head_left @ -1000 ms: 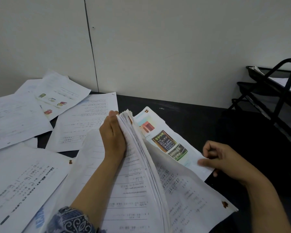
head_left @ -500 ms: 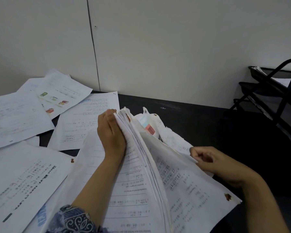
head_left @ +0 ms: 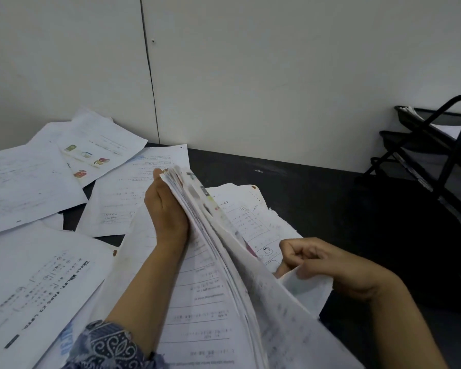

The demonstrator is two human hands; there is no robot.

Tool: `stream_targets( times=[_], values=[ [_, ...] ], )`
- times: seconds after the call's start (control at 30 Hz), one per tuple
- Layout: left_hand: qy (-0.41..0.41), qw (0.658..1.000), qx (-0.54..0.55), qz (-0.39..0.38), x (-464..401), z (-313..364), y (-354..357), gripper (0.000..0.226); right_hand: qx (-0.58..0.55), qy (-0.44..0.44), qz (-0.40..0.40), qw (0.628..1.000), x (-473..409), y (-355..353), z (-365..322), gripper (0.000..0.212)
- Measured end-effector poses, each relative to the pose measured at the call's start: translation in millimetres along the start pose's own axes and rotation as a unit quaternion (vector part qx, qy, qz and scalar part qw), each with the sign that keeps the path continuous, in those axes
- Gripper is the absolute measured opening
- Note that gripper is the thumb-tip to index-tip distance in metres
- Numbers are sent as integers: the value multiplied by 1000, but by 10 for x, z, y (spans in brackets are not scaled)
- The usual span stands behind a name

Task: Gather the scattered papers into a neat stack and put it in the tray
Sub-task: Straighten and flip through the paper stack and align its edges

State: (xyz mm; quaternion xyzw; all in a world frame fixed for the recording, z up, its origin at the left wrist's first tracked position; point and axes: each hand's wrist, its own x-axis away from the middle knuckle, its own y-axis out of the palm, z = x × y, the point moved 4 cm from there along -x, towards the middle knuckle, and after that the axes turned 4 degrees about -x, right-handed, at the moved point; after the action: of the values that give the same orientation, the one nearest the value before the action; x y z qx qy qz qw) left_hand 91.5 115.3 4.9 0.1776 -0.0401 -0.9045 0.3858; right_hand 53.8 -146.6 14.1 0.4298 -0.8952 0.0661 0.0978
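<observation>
two hands (head_left: pixel 168 211), one stack (head_left: pixel 213 275), one tray (head_left: pixel 437 145)

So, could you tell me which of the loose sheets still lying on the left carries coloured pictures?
The sheet with coloured pictures at the back left, against the wall: it shows small green, blue and red drawings, whereas the other loose sheets show only dark print.

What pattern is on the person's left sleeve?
Dark blue with pale ornamental swirls on the sleeve, head view.

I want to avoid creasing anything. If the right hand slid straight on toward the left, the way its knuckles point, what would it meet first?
Probably the gathered stack that the left hand props up. The right hand already pinches a sheet's edge beside it, though depth is hard to judge.
</observation>
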Motion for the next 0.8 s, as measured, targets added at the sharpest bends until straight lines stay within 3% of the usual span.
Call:
stream_targets(
  times=[0.07, 0.13, 0.2, 0.27, 0.33, 0.47, 0.57, 0.67, 0.73, 0.8],
  values=[
    [-30, 999, 31, 8, 4, -21, -14, 43, -76, -28, 1, 997, -56, 9, -4, 17],
    [-6, 999, 36, 8, 3, 14, -17, 39, -111, -66, 108, 986, -115, -89, -35, 26],
    [47, 999, 24, -3, 8, 96, -2, 34, -21, -84, 299, 950, -120, -245, -26, 30],
    [78, 997, 16, -13, -2, 135, 15, 27, 160, -26, 447, 880, -89, -373, 61, 21],
    [80, 997, 8, -20, -27, 110, 27, 20, 270, 41, 468, 841, -85, -391, 165, 27],
    [73, 996, 5, -58, 14, 83, 83, 38, 277, 66, 471, 835, -107, -361, 210, 42],
    [88, 994, 5, -62, 49, 104, 93, 40, 244, 57, 403, 880, -150, -265, 147, 51],
    [100, 994, -13, -50, 61, 109, 82, 35, 202, 32, 194, 959, -172, -29, -13, 46],
    [89, 995, -35, -42, 70, 107, 88, 28, 150, 30, 72, 986, -160, 165, -125, 40],
    [72, 996, -45, -31, 62, 98, 87, 25, 101, 31, -1, 994, -165, 312, -202, 47]
  ],
)
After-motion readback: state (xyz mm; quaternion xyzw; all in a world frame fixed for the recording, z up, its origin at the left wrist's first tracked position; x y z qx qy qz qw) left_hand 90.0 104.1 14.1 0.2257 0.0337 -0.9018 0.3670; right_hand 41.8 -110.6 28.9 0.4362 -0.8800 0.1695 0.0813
